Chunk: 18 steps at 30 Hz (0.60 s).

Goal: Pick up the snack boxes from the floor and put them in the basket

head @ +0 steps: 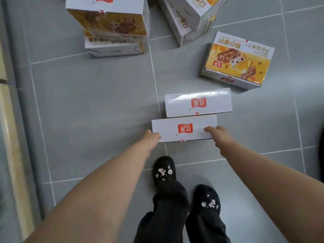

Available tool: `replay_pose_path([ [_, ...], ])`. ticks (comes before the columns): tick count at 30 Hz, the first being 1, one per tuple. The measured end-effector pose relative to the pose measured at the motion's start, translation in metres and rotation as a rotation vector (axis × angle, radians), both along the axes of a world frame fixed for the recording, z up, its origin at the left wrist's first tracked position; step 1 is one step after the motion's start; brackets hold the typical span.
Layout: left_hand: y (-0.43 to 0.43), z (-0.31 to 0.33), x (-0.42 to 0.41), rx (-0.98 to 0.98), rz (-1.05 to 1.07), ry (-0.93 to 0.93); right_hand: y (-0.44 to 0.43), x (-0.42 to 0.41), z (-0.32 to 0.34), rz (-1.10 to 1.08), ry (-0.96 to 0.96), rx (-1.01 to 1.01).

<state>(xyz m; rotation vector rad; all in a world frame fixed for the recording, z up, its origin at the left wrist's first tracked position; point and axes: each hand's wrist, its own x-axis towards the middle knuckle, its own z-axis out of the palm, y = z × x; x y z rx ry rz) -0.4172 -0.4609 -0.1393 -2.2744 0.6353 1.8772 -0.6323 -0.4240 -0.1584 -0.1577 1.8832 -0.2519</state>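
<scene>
Gripping the near white snack box (184,128) at its ends, left hand (152,137) and right hand (218,133) fingers curled; next, I lift it.

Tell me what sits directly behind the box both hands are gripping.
A second white snack box stands just beyond the gripped box. Whether they touch is hidden.

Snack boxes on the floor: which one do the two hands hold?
The white-topped box nearest the shoes: the left hand and right hand grip its short ends. Its twin box just behind it lies untouched, like the rest.
</scene>
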Motion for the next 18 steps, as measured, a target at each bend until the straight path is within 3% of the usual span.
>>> replay_pose_path([
  [4, 0.001, 0.005, -0.004, 0.034, 0.159, 0.058, 0.001, -0.004, 0.000, -0.009, 0.018, 0.018],
  [9, 0.007, 0.055, 0.005, -0.097, 0.204, 0.045, 0.000, 0.006, 0.055, 0.049, 0.083, -0.007],
  [18, 0.042, 0.229, 0.047, -0.382, 0.398, -0.175, -0.002, 0.046, 0.207, 0.280, 0.128, -0.224],
])
